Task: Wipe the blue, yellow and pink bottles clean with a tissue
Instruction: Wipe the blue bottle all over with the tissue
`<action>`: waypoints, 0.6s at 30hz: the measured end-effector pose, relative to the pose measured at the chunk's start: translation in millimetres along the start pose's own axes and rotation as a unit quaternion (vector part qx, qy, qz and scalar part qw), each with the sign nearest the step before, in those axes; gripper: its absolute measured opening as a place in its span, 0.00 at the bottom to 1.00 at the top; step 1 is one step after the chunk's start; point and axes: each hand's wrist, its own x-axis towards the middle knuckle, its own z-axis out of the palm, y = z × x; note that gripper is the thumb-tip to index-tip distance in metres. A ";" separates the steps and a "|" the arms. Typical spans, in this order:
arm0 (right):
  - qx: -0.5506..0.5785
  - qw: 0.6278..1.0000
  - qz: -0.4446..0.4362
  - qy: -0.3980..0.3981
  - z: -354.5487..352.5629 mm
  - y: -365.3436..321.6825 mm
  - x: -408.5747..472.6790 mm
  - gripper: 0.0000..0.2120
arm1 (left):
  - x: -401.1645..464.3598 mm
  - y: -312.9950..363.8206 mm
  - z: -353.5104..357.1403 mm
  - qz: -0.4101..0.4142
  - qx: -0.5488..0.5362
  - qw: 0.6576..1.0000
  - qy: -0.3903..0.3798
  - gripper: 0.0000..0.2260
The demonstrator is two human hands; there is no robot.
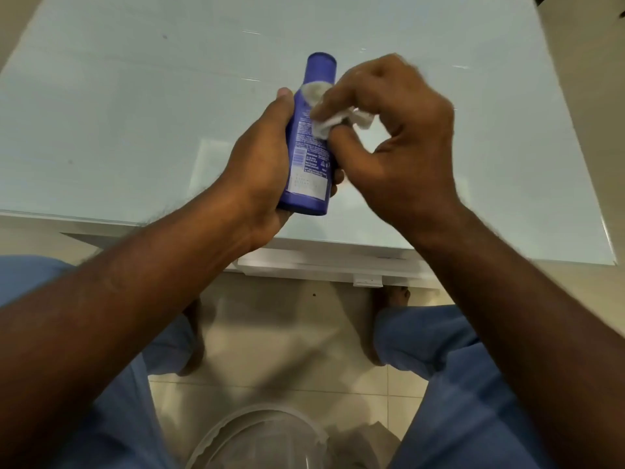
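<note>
My left hand [260, 164] grips the blue bottle [309, 154] around its lower half and holds it tilted above the near edge of the glass table, cap pointing away from me. Its printed back label faces the camera. My right hand [395, 140] pinches a crumpled white tissue [324, 121] and presses it against the bottle's upper right side. The yellow and pink bottles are not in view.
The pale glass table top [135, 113] spreads behind the hands, with its front edge [324, 258] just below them. Under it are a tiled floor, my blue-trousered legs and a clear plastic bin [257, 438] at the bottom centre.
</note>
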 end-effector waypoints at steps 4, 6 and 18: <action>-0.013 0.998 0.036 0.047 -5.3 7.9 2.4 0.08 | -1.6 1.5 3.1 -0.004 0.005 1.000 -0.025 0.19; -0.006 0.999 0.026 0.025 -1.8 3.6 -1.5 0.06 | -0.7 2.2 3.8 -0.002 -0.004 1.000 -0.011 0.17; 0.008 0.999 0.005 -0.053 -1.6 5.9 -0.2 0.06 | 4.8 1.8 -0.8 -0.022 -0.026 0.999 0.018 0.17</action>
